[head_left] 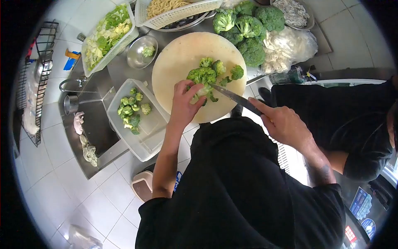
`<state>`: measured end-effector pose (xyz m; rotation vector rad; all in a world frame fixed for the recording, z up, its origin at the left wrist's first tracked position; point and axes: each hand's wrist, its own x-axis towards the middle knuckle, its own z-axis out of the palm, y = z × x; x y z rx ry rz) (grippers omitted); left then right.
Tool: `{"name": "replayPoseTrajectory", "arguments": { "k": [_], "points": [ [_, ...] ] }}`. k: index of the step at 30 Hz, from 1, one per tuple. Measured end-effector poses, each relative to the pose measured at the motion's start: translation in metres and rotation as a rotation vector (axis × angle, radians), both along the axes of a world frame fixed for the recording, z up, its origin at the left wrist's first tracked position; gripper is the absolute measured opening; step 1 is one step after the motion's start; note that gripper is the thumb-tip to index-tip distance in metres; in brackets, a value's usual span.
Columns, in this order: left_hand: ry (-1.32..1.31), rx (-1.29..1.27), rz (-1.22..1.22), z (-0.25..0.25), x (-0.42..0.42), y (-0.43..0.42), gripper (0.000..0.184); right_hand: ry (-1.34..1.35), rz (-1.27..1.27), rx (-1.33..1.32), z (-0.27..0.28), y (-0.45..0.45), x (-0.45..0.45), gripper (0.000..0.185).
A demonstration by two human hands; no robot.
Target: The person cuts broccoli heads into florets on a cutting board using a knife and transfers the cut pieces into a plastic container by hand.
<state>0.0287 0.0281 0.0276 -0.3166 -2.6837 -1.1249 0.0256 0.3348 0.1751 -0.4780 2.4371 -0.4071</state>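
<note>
On the round cutting board [174,58] lies a partly cut head of broccoli [202,76]. My left hand [185,101] is closed on its pale stem, fingers curled round it. A knife [236,97] is gripped by its dark handle in my right hand [286,124]. Its tip meets the broccoli just right of my left fingers; whether the blade is in the stem I cannot tell. Loose florets [236,72] lie on the board to the right. Left of the board, a clear plastic container [145,141] holds several cut florets [129,108].
Whole broccoli heads [251,29] and a bag of pale food [288,47] sit behind the board. A metal bowl [133,57], a lettuce basket [128,35] and a noodle basket [195,10] stand behind left. A sink [99,137] is at left. Another person in black [331,112] stands close on the right.
</note>
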Motion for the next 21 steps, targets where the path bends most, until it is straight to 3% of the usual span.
{"name": "replayPoseTrajectory", "arguments": {
  "k": [21],
  "points": [
    [0.034,0.018,0.018,-0.007,0.003,0.003,0.049,-0.002,0.000,-0.011,0.005,-0.009,-0.010,0.055]
  ]
}}
